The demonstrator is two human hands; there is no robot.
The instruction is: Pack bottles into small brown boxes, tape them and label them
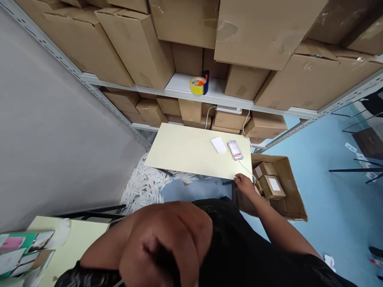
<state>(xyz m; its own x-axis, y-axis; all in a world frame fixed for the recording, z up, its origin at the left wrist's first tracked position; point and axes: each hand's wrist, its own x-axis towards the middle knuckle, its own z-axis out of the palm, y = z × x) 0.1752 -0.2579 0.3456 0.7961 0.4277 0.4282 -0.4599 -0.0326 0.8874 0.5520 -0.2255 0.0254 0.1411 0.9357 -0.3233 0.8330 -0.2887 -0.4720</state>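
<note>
My right hand [243, 184] is at the front right edge of the pale yellow table [185, 149], its fingers curled together at the edge. What they hold, if anything, is too small to make out. Behind it on the tabletop lies a phone [235, 150] with a blurred-out screen and a white cable [247, 169] running off the right side. Left of the phone is a white card or paper [218, 145]. My left hand [163, 251] is raised very close to the camera, bent and smeared, so its fingers cannot be read.
Cardboard boxes [185, 20] fill the shelves behind the table. A yellow tape roll on a blue dispenser [198, 84] stands on the white shelf [179, 83]. An open carton [295, 195] with small boxes is at right. Paper strips [140, 183] cover the left floor; packets [18, 255] lie lower left.
</note>
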